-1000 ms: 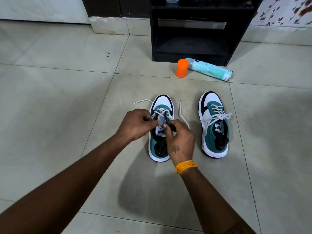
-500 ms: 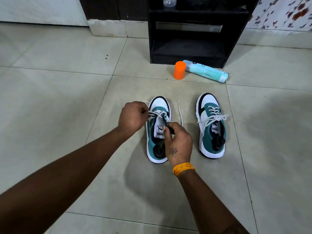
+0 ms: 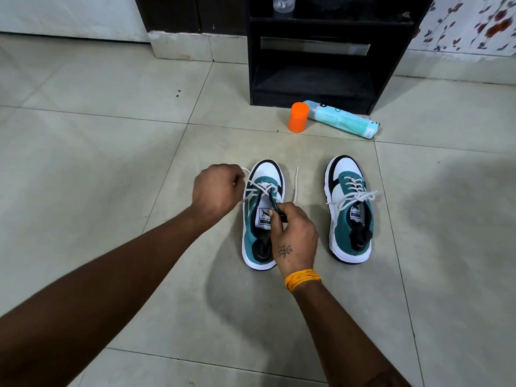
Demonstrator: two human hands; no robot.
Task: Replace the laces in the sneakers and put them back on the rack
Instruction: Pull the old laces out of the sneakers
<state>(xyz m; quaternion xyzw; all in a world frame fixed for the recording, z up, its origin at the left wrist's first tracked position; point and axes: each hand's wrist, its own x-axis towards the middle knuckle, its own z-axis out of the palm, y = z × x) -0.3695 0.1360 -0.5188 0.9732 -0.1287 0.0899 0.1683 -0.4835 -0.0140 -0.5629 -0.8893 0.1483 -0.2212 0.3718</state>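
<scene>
Both bare forearms stretched forward and converging. Left hand [image 3: 216, 191] curled into a loose fist, knuckles up, fingertips pinched together. Right hand [image 3: 293, 233] back-up, thumb and fingers pinched at its front; orange band around that wrist.

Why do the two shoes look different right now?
The left shoe has loose laces pulled by the left hand, and the right hand grips its side; the right shoe is tied in a bow and untouched. Both are teal, white and black, standing on the floor.
</scene>
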